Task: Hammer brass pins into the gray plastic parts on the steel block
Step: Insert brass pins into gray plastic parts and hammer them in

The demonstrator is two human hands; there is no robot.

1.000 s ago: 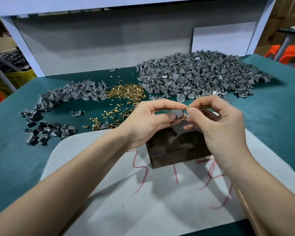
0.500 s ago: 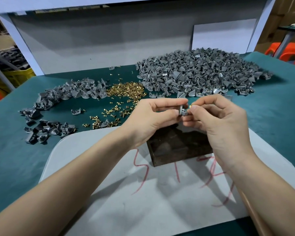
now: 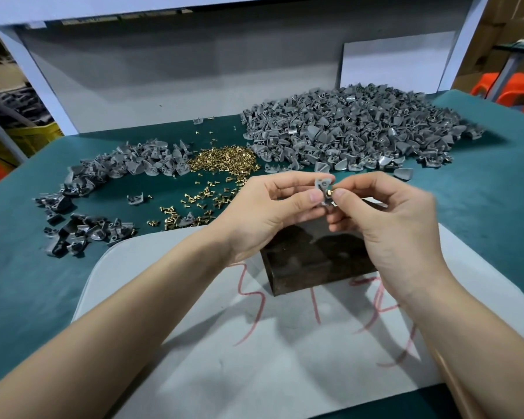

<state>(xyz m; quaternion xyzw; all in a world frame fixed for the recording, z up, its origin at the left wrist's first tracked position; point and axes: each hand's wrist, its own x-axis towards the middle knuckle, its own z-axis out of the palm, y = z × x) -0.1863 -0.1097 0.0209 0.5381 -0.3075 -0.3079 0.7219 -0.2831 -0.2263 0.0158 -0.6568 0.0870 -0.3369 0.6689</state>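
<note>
Over the last second my left hand [image 3: 263, 213] has turned the small gray wedge-shaped plastic part [image 3: 322, 187] from lying flat to standing upright with its recessed face toward me. A short brass pin [image 3: 330, 192] that I could not make out before now shows at the part's right edge. That tells me the loading step is nearly done. The pin is being started by hand, and hammering comes only after the part goes down.

My left thumb and fingertips pinch the part from its left side, closed firmly on it. My right hand [image 3: 387, 225] has thumb and forefinger closed on the pin and presses it against the part, with the other fingers curled loosely beneath. The tip seems to be in the part's hole, though at this size I cannot be sure it is seated.

The part and pin are held in the air just above the far edge of the dark rectangular steel block [image 3: 315, 264], not touching it. The block sits on a pale gray mat with red scrawl [image 3: 254, 343]. The loose pile of brass pins [image 3: 224, 161] lies beyond my left hand, beside the big heap of gray parts [image 3: 360, 128].
</note>
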